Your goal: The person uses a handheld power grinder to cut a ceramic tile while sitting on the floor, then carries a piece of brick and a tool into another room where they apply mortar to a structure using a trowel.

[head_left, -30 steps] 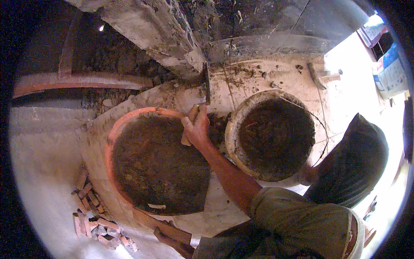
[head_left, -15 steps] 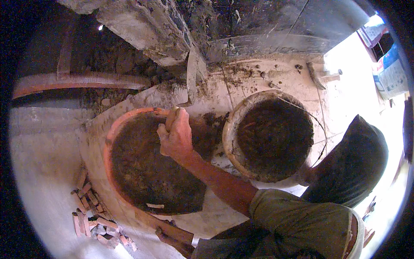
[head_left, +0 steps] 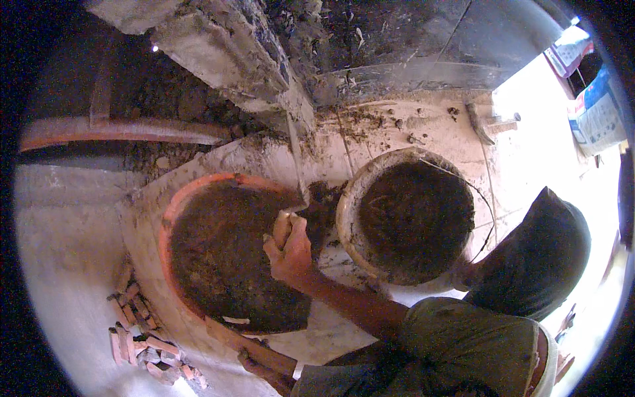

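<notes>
My right hand is closed around the handle of a trowel, over the right part of a large orange-rimmed tub holding dark, wet-looking mix. The blade is seen nearly edge-on and points up toward the corner of a rough, mortar-smeared wall; whether it touches is unclear. At the lower edge, my left hand appears curled around a flat brown strip that looks like a wooden board, near the tub's lower rim. Its fingers are partly hidden. Right of the tub stands a round bucket of dark mix.
A thin wire handle curves off the bucket's right side. Beyond it lies a hammer on the smeared floor. Broken brick pieces are heaped at lower left. My bent knee is at right, with printed sacks farther off.
My right hand has moved down and right, drawing the trowel away from the wall corner. The blade now shows thinner. My left hand has barely moved.
</notes>
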